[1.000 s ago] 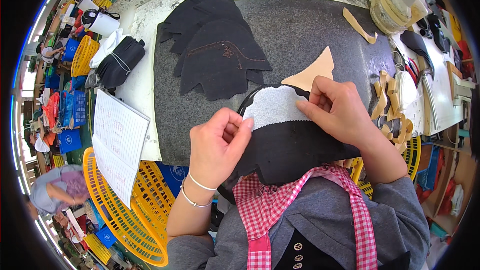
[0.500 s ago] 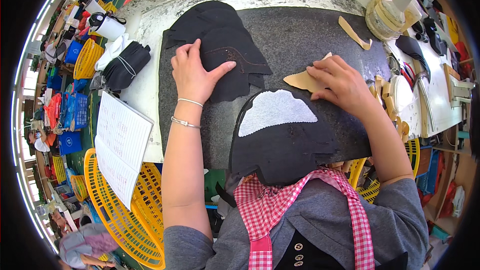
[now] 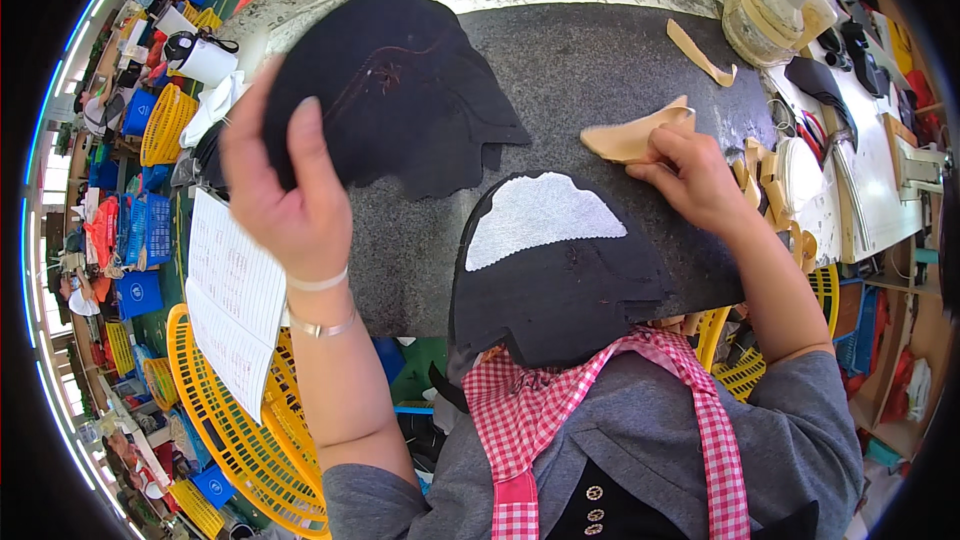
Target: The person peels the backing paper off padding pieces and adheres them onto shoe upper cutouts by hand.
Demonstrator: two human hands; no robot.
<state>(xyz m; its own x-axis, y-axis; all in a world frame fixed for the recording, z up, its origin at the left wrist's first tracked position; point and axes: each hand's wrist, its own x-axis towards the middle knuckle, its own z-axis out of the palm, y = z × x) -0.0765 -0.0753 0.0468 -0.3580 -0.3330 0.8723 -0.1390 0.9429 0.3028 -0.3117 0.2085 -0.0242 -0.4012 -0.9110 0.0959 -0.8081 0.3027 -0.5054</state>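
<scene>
At the left of the dark work mat (image 3: 400,260), my left hand (image 3: 290,200), blurred by motion, grips the raised left edge of a black fabric piece (image 3: 420,115) with brown stitching. Its thumb lies in front and its fingers are partly behind the cloth. My right hand (image 3: 695,175) pinches a tan, curved piece (image 3: 630,135) between thumb and fingers, just above the mat. Between my hands, at the near edge, lie black fabric pieces (image 3: 550,300) with a white, zigzag-edged patch (image 3: 540,225) on top.
A tan strip (image 3: 700,52) lies at the mat's far right, by a crusted glue pot (image 3: 765,25). More tan pieces (image 3: 765,185) sit at the right edge. An open notebook (image 3: 235,290) rests over a yellow basket (image 3: 200,390) at left.
My left hand has moved left and toward me, lifting the black stitched piece's left edge off the mat. My right hand has turned the tan piece and shifted it slightly.
</scene>
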